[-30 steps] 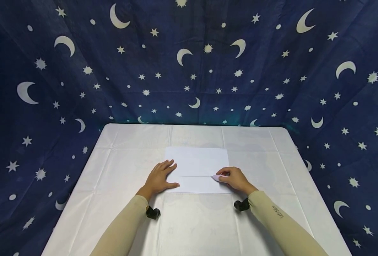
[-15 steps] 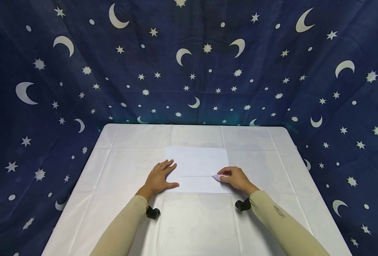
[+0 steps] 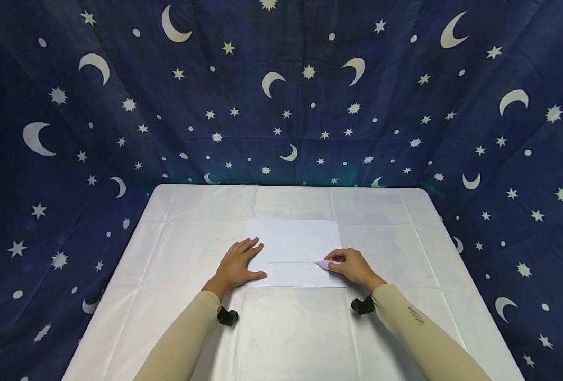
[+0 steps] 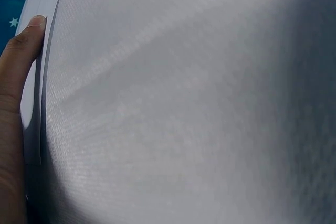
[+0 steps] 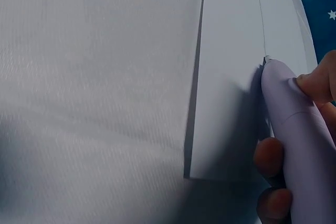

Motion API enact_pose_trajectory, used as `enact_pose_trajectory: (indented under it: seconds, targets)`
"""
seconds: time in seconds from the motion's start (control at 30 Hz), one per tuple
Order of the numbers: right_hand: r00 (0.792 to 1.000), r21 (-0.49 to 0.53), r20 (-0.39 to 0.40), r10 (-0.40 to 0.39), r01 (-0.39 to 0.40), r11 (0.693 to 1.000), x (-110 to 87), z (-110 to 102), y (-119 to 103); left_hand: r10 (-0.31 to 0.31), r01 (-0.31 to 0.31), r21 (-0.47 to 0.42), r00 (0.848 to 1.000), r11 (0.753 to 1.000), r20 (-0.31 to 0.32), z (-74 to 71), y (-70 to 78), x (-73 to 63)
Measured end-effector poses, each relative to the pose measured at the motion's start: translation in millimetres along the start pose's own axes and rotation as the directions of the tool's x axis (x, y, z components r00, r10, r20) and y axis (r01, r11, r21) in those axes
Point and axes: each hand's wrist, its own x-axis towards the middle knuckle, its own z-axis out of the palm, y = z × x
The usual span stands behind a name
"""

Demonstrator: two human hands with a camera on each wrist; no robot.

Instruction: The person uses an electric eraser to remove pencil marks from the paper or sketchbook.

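Observation:
A white sheet of paper (image 3: pixel 293 238) lies on the table, with a thin straight line running across its nearer half. My left hand (image 3: pixel 237 264) rests flat on the paper's left side, fingers spread; its thumb (image 4: pixel 23 51) lies along the near edge. My right hand (image 3: pixel 353 266) grips a lavender utility knife (image 3: pixel 328 265) by its thick rounded body. In the right wrist view the thumb presses on top of the knife (image 5: pixel 299 124), and two fingertips curl around its side. The small metallic tip meets the paper at the right end of the line.
A white cloth (image 3: pixel 291 333) with fold creases covers the table. Behind and at both sides hangs a dark blue curtain (image 3: pixel 300 116) printed with moons and stars. A small black device (image 3: pixel 228 317) is worn at the left wrist, another (image 3: pixel 362 305) at the right.
My right hand and the knife have shifted slightly to the right, following the line. The left hand and the paper have stayed in place.

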Motion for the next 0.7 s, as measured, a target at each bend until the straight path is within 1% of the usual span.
enact_pose_trajectory:
  seconds: [0.07,0.27,0.5,0.7]
  targets:
    - [1.000,-0.005,-0.004,0.000,0.000,1.000,-0.2,-1.3,1.5,-0.005,0.005,0.005,1.000,1.000,0.008,-1.0,0.5,0.1]
    - [1.000,-0.012,-0.011,-0.009,0.009,1.000,1.4,-0.9,0.7,-0.004,0.004,0.004,1.000,1.000,0.004,-1.5,2.0,0.4]
    - [0.999,-0.039,-0.003,-0.045,0.044,0.998,4.3,1.6,-2.3,-0.017,0.017,0.008,1.000,1.000,0.019,-1.5,2.6,-0.1]
    - [0.999,-0.039,-0.016,-0.029,0.029,0.999,4.4,0.9,-0.3,-0.015,0.015,0.014,1.000,1.000,0.020,-1.6,1.7,-0.2]
